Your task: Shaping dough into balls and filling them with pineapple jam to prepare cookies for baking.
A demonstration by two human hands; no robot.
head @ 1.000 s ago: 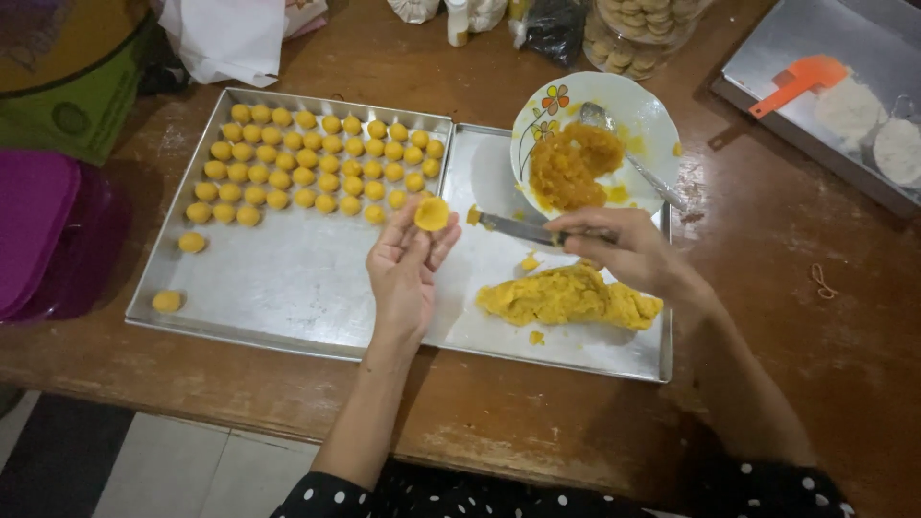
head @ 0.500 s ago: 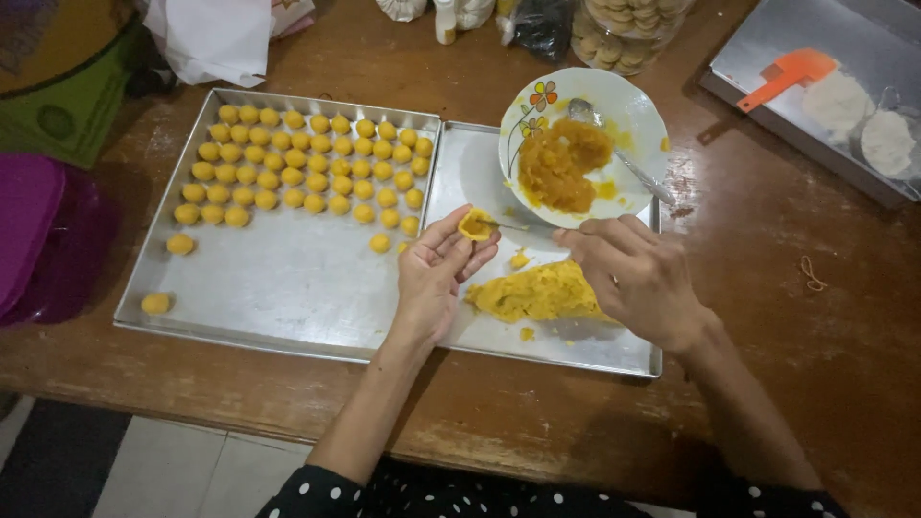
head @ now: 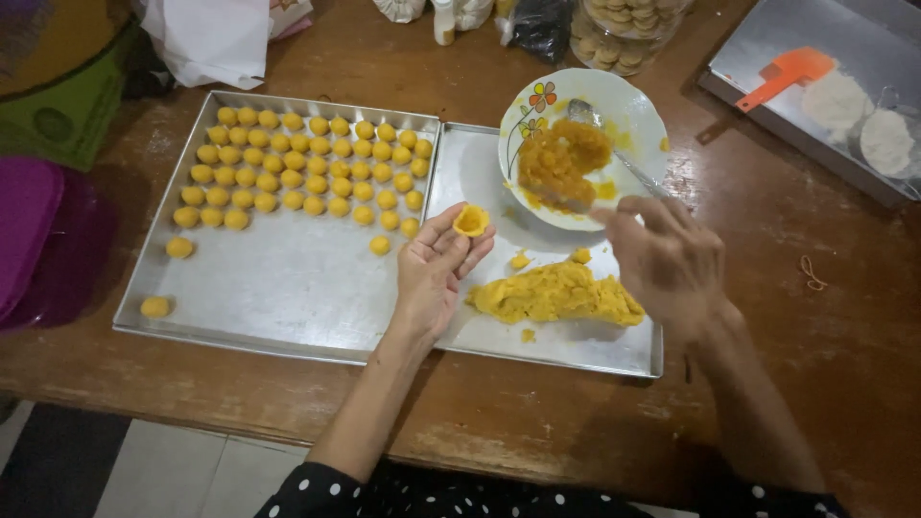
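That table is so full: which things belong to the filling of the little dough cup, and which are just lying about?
In use:
left hand
dough cup
right hand
bowl of filling
dough lump
tray of dough balls

Lying about:
orange spatula
cookie jar
purple lid

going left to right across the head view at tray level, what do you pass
purple container → rows of yellow dough balls on the left tray → left hand holding a small dough cup → yellow dough lump → right hand
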